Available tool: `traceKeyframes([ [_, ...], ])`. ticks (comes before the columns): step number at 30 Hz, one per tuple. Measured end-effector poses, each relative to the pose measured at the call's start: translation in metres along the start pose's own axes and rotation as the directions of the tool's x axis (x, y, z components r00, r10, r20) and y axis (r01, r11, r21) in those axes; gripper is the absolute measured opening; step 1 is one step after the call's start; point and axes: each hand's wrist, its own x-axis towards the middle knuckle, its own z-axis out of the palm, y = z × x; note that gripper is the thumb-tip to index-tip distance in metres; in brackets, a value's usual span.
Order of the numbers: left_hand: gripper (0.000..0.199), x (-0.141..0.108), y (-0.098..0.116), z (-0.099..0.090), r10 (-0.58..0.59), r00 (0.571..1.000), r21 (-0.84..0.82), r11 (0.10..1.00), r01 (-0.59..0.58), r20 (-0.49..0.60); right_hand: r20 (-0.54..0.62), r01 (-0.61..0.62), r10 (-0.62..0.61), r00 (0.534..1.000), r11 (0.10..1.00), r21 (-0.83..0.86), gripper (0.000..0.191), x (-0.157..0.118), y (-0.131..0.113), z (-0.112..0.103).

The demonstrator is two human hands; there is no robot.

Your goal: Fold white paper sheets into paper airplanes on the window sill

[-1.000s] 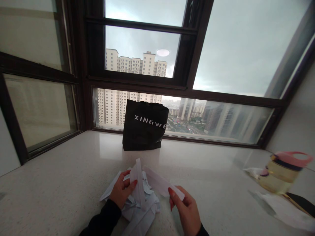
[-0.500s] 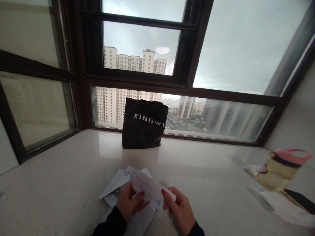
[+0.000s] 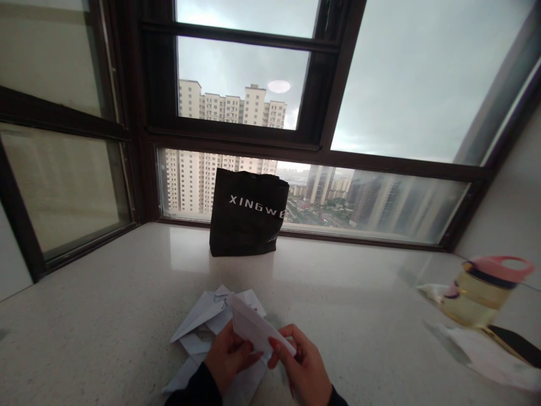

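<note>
Between my two hands is a folded sheet of white paper [image 3: 253, 328], tilted above the counter. My left hand [image 3: 230, 352] pinches its left, lower edge with thumb and fingers. At the paper's right end, my right hand [image 3: 306, 361] grips it, the thumb on the near face and the fingers behind. A loose pile of folded papers [image 3: 198, 317] lies under and to the left of my hands; some of it is hidden by my left hand and sleeve.
A black paper bag [image 3: 247, 225] with white lettering stands by the window. On the right are a yellowish bottle [image 3: 477, 296] with a pink lid, a dark phone [image 3: 518, 345] and a white tissue-like piece [image 3: 486, 358]. All rest on the pale speckled counter [image 3: 359, 299].
The paper has turned and looks narrower, its right end lower. My left hand has shifted slightly right and my right hand slightly left, bringing them closer together.
</note>
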Motion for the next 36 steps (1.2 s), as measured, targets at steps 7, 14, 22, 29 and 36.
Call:
traceKeyframes([
  [7, 0.066, -0.0053, 0.0038, 0.0022, 0.012, 0.992, -0.039, 0.999, -0.007, 0.124, 0.024, -0.036, 0.036, 0.999, 0.999, 0.007, 0.027, 0.0024, 0.0064, -0.0010],
  [14, 0.057, -0.0039, 0.0055, 0.0040, -0.045, 0.997, -0.024, 0.999, 0.046, 0.066, 0.030, -0.029, 0.030, 0.999, 0.999, -0.029, 0.026, 0.0022, 0.0040, -0.0009],
  [22, 0.057, -0.0018, 0.0037, 0.0035, -0.049, 0.998, -0.011, 0.999, 0.049, 0.032, 0.013, -0.015, 0.016, 1.000, 0.998, -0.057, 0.027, 0.0016, 0.0019, -0.0008],
  [29, 0.052, -0.0031, 0.0045, 0.0044, -0.065, 0.998, -0.038, 0.997, 0.066, 0.017, 0.033, -0.047, 0.049, 0.998, 0.998, -0.046, 0.027, 0.0022, 0.0032, -0.0006],
  [36, 0.043, -0.0030, 0.0035, 0.0047, -0.037, 0.999, -0.043, 0.998, 0.037, -0.010, 0.018, -0.038, 0.040, 0.999, 0.995, -0.088, 0.024, 0.0025, 0.0065, -0.0010],
])
